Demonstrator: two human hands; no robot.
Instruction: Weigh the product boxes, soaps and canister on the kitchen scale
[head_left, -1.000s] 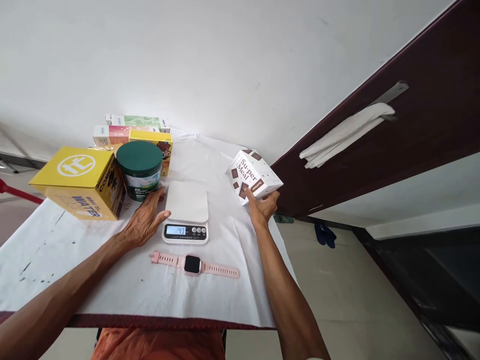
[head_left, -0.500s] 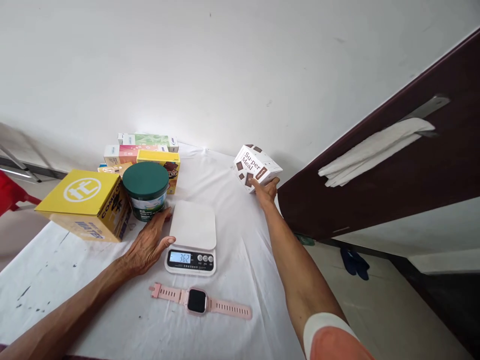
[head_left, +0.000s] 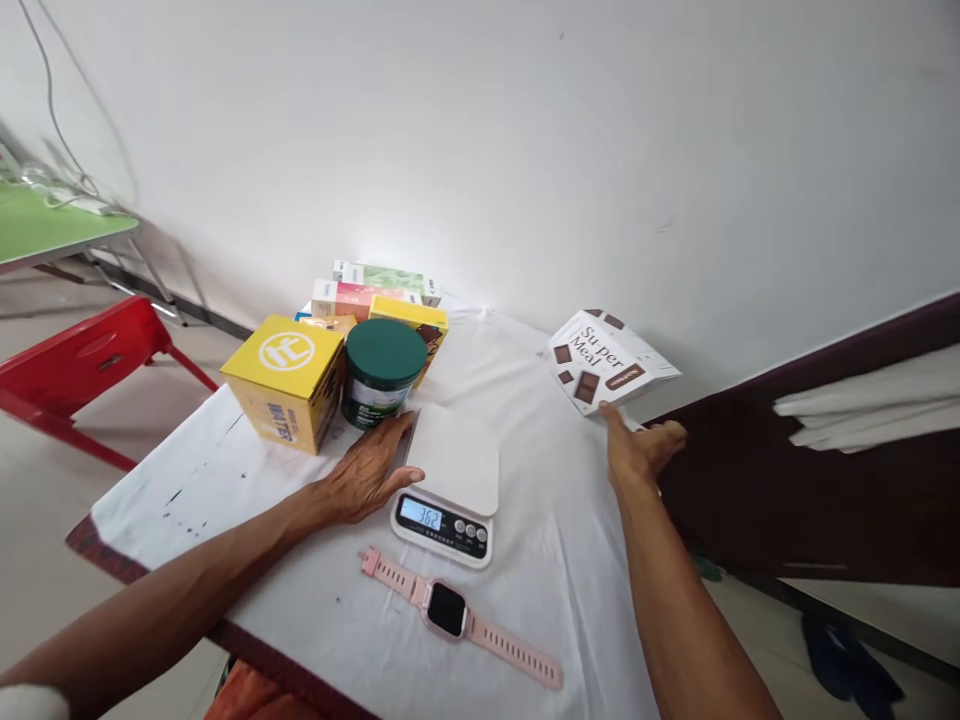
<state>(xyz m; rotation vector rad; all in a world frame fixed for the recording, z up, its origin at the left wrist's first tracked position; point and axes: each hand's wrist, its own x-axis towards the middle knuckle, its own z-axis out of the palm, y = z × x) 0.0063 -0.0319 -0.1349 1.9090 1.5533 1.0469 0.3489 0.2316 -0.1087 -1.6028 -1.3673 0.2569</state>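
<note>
Bench point(head_left: 187, 480), covered with a white cloth, read from left to right.

1. Yellow box point(head_left: 289, 385): stands at the far left. The green-lidded tub point(head_left: 382, 370) is just beside it, with flat cartons point(head_left: 375, 290) stacked behind both.
2. Left hand point(head_left: 367, 478): lies palm down on the cloth, fingers extended, gripping nothing. Its fingertips reach the base of the tub, and its thumb side lies along the left edge of the scale point(head_left: 454, 470).
3. Scale: platform bare, display lit. The pink watch point(head_left: 457, 612) lies flat on the near side of it, strap stretched out.
4. Super Meal box point(head_left: 611, 358): sits at the far right corner of the bench, printed face tipped toward the camera, long axis running roughly left to right. Whether it rests fully on the cloth cannot be determined.
5. Right hand point(head_left: 641, 450): loosely open, directly on the near side of the box, forefinger at the box's near edge and thumb spread to the right.

The box lies straight ahead of the right hand. The left hand is well apart from it, with the scale between them.
</note>
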